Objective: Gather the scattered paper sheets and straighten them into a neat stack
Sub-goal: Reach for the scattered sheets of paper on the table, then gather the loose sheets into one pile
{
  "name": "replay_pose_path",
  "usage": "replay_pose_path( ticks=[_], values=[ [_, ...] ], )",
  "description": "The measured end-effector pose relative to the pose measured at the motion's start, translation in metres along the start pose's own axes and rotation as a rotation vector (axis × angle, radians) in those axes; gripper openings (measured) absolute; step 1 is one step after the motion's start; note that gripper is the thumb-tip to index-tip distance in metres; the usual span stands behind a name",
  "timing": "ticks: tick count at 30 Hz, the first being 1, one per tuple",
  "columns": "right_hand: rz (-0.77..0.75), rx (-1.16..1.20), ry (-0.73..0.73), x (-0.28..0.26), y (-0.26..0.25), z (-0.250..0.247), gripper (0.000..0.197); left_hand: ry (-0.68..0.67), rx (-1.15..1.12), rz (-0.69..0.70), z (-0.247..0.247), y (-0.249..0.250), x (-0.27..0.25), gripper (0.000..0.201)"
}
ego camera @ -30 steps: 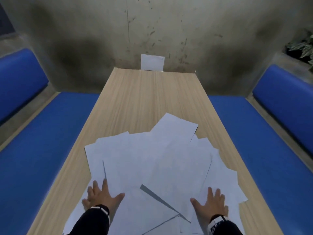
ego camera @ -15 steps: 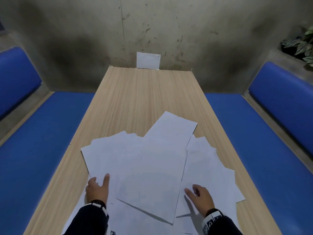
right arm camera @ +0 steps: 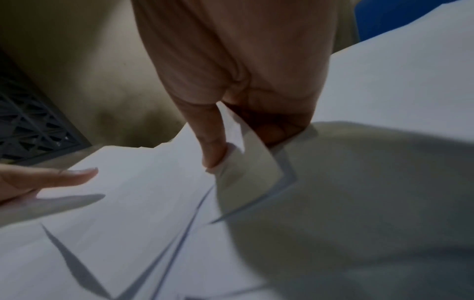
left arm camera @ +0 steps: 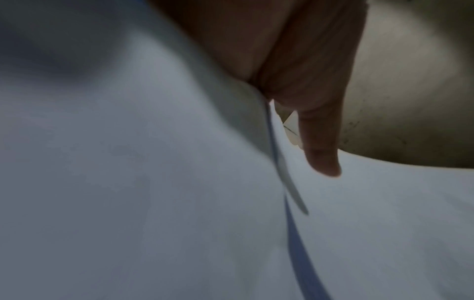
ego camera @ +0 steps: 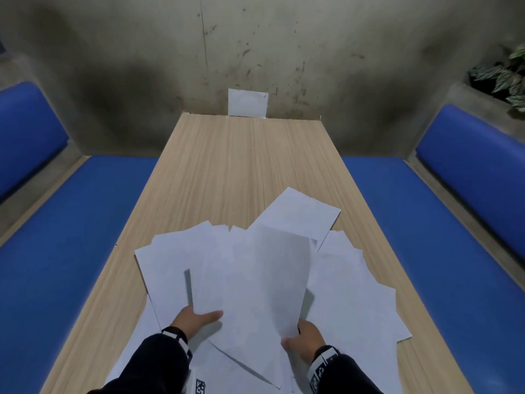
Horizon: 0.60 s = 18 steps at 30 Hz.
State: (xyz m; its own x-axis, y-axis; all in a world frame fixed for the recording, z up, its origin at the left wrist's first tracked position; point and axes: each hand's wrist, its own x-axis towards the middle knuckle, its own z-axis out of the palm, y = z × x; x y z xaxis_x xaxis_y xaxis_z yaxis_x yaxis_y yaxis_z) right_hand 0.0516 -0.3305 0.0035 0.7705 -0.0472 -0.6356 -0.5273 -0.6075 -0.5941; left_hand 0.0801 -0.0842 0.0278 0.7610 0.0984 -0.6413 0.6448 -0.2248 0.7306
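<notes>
Dim, flat indoor light falls on white paper sheets (ego camera: 255, 280), the brightest area; the wall (ego camera: 284, 52) behind darkens in blotches toward the corners. Straight lines bow at the wide-angle head view's edges. Both wrist views are soft and blurred, with grey shadows pooling across the paper.

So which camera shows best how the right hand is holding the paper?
The right wrist view: the right hand pinches a sheet's edge between thumb and fingers. The head view shows the same hand from behind, its fingers hidden. The left wrist view doesn't show it.
</notes>
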Motion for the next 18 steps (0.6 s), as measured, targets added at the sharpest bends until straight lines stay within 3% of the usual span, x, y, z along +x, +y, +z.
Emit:
replay_pose_path(
  ticks=[3, 7, 11, 14, 16, 18],
  values=[
    [-0.011, -0.013, -0.004, 0.003, 0.003, 0.002, 0.038, 0.063, 0.157, -0.029, 0.002, -0.002, 0.006, 0.057],
    [-0.047, 0.223, 0.111, 0.003, 0.016, -0.004, 0.02, 0.165, 0.197, 0.027, -0.001, -0.005, 0.007, 0.043],
    [-0.01, 0.4, 0.123, 0.004, 0.018, -0.016, 0.027, 0.269, 0.143, 0.105, -0.03, -0.009, -0.004, 0.036],
    [-0.003, 0.527, 0.013, -0.006, 0.003, -0.022, 0.053, 0.305, -0.005, 0.203, -0.055, -0.003, -0.02, 0.036],
    [-0.094, 0.61, -0.048, -0.008, -0.008, -0.024, 0.078, 0.318, -0.07, 0.267, -0.066, 0.007, -0.032, 0.036],
    [-0.226, 0.679, -0.132, -0.011, -0.026, -0.026, 0.099, 0.314, -0.129, 0.308, -0.069, 0.023, -0.048, 0.017]
  ],
)
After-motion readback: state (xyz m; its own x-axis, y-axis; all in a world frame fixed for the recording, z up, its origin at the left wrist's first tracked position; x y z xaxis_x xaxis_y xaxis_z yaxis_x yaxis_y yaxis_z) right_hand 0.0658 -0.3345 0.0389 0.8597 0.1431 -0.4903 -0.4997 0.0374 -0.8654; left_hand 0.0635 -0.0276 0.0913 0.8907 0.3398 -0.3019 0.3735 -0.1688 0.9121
